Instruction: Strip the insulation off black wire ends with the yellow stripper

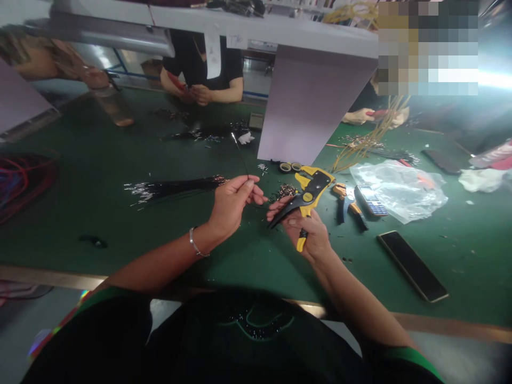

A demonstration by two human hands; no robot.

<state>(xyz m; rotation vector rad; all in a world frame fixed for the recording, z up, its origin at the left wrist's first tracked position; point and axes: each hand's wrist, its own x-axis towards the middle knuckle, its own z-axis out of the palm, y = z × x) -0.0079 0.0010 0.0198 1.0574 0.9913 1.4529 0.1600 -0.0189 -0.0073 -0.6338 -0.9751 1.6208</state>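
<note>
Between the thumb and fingers of my left hand (232,205) I pinch a thin black wire (241,153), which stands up with a bright metal terminal at its top end. My right hand (306,232) is wrapped round a yellow and black wire stripper (310,194), its jaws pointing away from me. Just beyond my fingers lies a heap of small metal terminals (287,190). To the left of my left hand a bundle of black wires (176,186) rests on the green table, silvery ends to the left and coppery ends by my hand.
Right of the stripper lie crimping pliers (350,207), a keypad phone (372,200), a clear plastic bag (404,194) and a dark smartphone (412,265). A pale upright panel (312,101) stands ahead. Red cables (24,184) lie far left. Co-workers' hands (200,94) work across the table.
</note>
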